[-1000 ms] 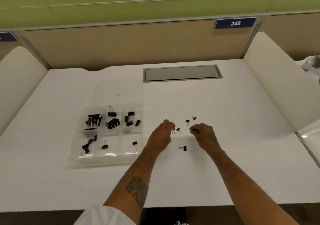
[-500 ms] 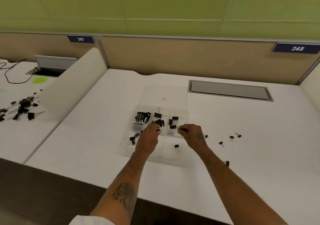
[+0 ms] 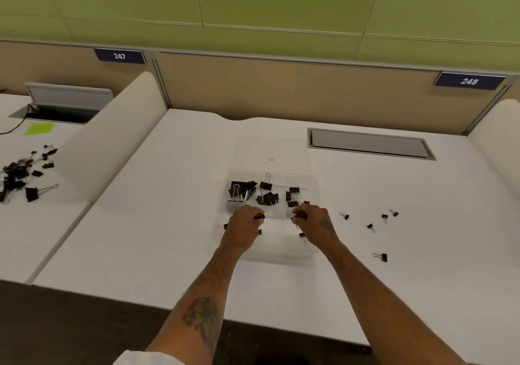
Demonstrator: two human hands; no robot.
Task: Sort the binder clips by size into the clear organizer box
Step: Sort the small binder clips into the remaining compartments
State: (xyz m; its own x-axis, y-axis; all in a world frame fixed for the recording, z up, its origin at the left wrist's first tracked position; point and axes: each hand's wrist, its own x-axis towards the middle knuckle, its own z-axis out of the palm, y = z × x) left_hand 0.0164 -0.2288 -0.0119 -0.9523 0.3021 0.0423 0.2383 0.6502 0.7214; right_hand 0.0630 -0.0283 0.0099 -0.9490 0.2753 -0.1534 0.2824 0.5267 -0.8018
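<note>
The clear organizer box (image 3: 275, 255) lies mid-desk, its lid flat behind it. Its far row holds large black clips (image 3: 242, 190), medium clips (image 3: 267, 196) and smaller clips (image 3: 293, 196). My left hand (image 3: 244, 225) hovers over the near left compartments, pinching a small black binder clip (image 3: 259, 217). Over the near right compartments, my right hand (image 3: 312, 222) pinches another small clip (image 3: 295, 219). One small clip (image 3: 302, 235) rests in the near right compartment. Several small clips (image 3: 371, 226) lie loose on the desk right of the box.
A grey cable hatch (image 3: 368, 145) is set into the desk behind right. White curved dividers (image 3: 112, 139) flank the desk. The neighbouring desk at left carries a pile of black clips (image 3: 19, 173), a green note and an open hatch. The desk's front edge runs near my forearms.
Both hands travelled left from the loose clips to above the box, each carrying a small clip. My head turned left, bringing the neighbouring desk into sight.
</note>
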